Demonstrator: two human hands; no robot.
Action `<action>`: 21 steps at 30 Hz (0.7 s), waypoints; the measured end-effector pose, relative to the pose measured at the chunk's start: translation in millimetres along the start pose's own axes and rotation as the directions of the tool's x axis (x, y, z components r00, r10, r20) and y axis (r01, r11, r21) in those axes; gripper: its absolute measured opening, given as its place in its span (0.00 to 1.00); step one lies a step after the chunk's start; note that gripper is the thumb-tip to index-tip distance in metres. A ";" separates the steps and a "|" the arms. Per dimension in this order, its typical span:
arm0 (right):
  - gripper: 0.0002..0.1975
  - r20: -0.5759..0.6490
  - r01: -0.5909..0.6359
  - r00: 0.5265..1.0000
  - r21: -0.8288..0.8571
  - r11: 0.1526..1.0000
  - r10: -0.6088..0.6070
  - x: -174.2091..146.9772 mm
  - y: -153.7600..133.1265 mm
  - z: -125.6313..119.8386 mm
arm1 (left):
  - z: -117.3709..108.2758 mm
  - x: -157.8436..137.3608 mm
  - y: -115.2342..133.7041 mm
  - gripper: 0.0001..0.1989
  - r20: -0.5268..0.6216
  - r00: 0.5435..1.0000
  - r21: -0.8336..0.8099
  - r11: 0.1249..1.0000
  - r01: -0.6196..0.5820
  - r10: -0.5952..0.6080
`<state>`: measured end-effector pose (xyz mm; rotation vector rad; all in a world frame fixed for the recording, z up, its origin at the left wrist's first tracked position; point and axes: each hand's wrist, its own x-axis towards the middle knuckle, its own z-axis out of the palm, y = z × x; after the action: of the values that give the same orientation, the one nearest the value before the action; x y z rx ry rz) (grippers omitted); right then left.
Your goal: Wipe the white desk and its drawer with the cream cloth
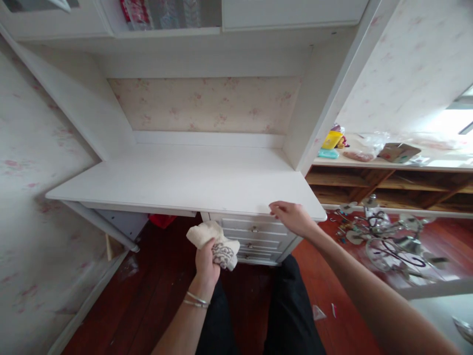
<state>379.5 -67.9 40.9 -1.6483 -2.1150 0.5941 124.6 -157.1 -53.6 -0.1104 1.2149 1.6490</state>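
My left hand (207, 264) is closed round a folded cream cloth (207, 233) with a grey-brown pattern on one part. It holds the cloth in front of the white desk (207, 172), below the level of its top. My right hand (291, 215) is over the desk's front edge, towards the right corner. Its fingers are curled and pinched together; whether anything small is between them cannot be made out. Beneath that hand is a drawer unit (254, 236) with small knobs, its drawers closed.
Overhead hangs a white cabinet (291, 12), with red packaging (136, 14) in an open section. On the right, a low shelf unit (343, 177) carries a yellow container (331, 140) and plastic bags. A metal chandelier (395, 241) lies on the red wooden floor (155, 296).
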 end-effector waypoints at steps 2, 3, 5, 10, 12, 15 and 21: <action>0.20 -0.243 -0.111 0.966 -0.082 0.990 0.088 13.9 11.5 -35.0 | 20.8 14.5 -6.9 0.17 -0.026 0.998 -0.028 0.998 -0.061 0.060; 0.20 -0.317 -0.170 0.940 -0.113 0.979 0.126 22.7 20.0 -47.8 | 30.4 19.7 -10.0 0.19 -0.052 0.995 -0.042 0.995 -0.087 0.085; 0.22 -0.362 -0.348 0.885 -0.102 0.932 0.291 40.8 39.2 -61.3 | 46.3 26.8 -15.8 0.21 -0.107 0.988 -0.067 0.991 -0.120 0.112; 0.26 -0.305 -0.622 0.755 -0.050 0.782 0.581 65.9 66.9 -35.8 | 66.7 29.3 -19.6 0.12 -0.086 0.993 -0.136 0.987 -0.089 0.078; 0.26 -0.344 -0.628 0.753 -0.119 0.769 0.562 66.4 67.1 -19.2 | 70.7 23.4 -15.0 0.08 -0.046 0.997 -0.165 0.984 -0.063 0.056; 0.26 -0.377 -0.629 0.758 -0.203 0.751 0.532 64.8 65.9 -7.6 | 78.4 5.9 -8.2 0.07 0.009 0.999 -0.221 0.974 -0.041 0.044; 0.26 -0.355 -0.614 0.773 -0.210 0.761 0.526 66.6 68.0 -12.8 | 100.9 -38.0 -38.9 0.10 0.069 0.998 -0.286 0.958 0.032 -0.013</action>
<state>425.9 12.7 17.3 -2.4391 -1.5313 0.1608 218.2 -109.3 -7.8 -0.2477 0.9151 1.7869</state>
